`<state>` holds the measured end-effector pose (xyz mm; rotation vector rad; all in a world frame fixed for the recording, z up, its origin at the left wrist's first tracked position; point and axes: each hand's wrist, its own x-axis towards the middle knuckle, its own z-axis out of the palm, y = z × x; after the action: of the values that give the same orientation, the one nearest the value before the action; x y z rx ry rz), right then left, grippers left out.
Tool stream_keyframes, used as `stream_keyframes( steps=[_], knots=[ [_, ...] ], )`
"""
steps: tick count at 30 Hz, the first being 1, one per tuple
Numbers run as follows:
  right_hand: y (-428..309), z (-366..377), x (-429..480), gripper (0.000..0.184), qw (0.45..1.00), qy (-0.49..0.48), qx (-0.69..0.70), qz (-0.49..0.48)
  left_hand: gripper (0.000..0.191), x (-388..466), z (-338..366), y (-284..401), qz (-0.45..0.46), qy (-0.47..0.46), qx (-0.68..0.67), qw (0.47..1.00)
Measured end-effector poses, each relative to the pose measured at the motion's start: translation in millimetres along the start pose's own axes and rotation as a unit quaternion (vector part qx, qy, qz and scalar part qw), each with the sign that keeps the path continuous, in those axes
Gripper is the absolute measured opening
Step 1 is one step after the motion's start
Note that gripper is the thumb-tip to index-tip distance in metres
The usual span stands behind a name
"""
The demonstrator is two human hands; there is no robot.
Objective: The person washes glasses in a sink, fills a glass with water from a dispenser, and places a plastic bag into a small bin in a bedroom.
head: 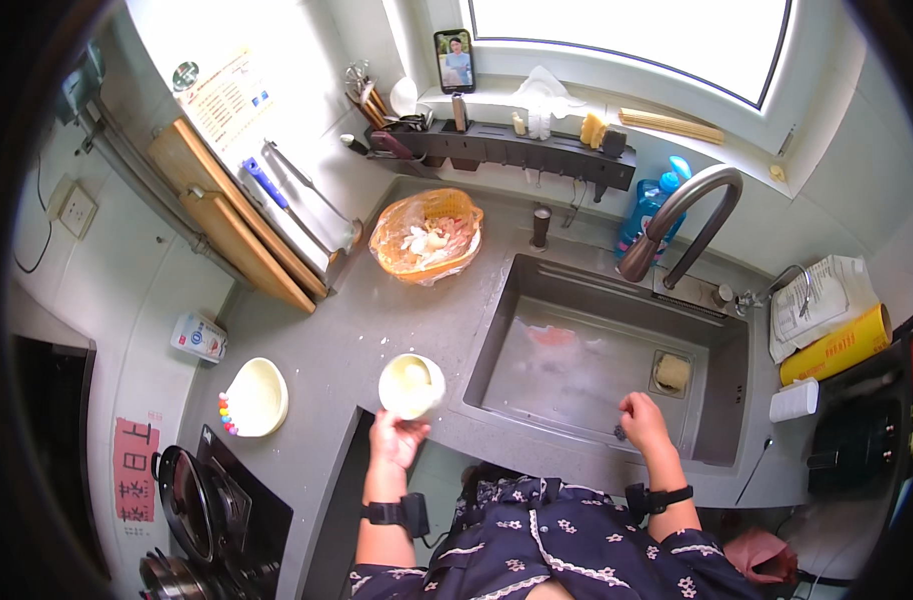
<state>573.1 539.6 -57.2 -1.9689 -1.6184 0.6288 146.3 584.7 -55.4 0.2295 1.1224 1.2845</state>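
Note:
My left hand [398, 439] grips the near side of a white cup [387, 396]. A pale, rounded thing shows inside the cup, which is at the counter's front edge beside the sink. My right hand [642, 421] is over the near side of the grey sink [726, 405], its fingers curled. A small dark thing [619, 433] shows just below those fingers; whether they hold it I cannot tell. Suds and a pinkish patch [552, 335] lie on the wet sink floor. To the left stands a cream bowl [260, 397] with coloured beads on its rim.
An orange basket [385, 244] lined with clear plastic holds scraps behind the cup. The curved faucet [708, 180] arches over the sink's back, beside a blue soap bottle [636, 221]. Cutting boards [239, 240] lean at left, near a lidded pan [190, 499]. White crumbs dot the counter [336, 322].

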Motion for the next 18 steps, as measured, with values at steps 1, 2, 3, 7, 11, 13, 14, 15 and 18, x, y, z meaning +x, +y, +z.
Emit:
stream_keyframes(
  steps=[1,2,3,7,11,13,14,15,18],
  knots=[
    [7.1,1.3,-7.3,0.009,1.000,-0.006,0.005,0.004,0.036,1.3,-13.5,11.7,0.029,0.023,0.003,0.999],
    [14.8,1.5,-15.0,0.009,1.000,-0.012,0.006,-0.002,0.036,4.9,-31.0,22.0,0.030,0.053,-0.003,0.998],
    [22.9,0.1,-21.1,0.010,0.999,-0.031,-0.009,0.013,0.037,9.5,-45.9,31.8,0.030,0.080,-0.011,0.996],
    [30.2,-5.9,-40.0,0.012,0.997,-0.061,-0.028,0.044,0.040,5.8,-67.2,64.7,0.102,0.198,0.041,0.974],
    [21.3,-12.0,-38.6,0.013,0.993,-0.093,-0.043,0.052,0.045,23.5,-98.8,74.9,0.102,0.205,-0.035,0.973],
    [19.5,-10.6,-32.7,0.014,0.993,-0.101,-0.042,0.038,0.047,32.8,-107.8,74.2,0.114,0.223,-0.058,0.966],
    [18.4,-10.3,-28.7,0.014,0.993,-0.109,-0.040,0.026,0.047,38.6,-111.5,73.5,0.116,0.224,-0.062,0.966],
    [16.0,-10.6,-25.4,0.014,0.993,-0.111,-0.042,0.023,0.045,42.8,-114.6,72.7,0.121,0.230,-0.065,0.963],
    [9.2,-11.3,-11.1,0.014,0.988,-0.142,-0.058,0.004,0.042,56.4,-122.4,68.1,0.127,0.248,-0.088,0.956]
  ],
)
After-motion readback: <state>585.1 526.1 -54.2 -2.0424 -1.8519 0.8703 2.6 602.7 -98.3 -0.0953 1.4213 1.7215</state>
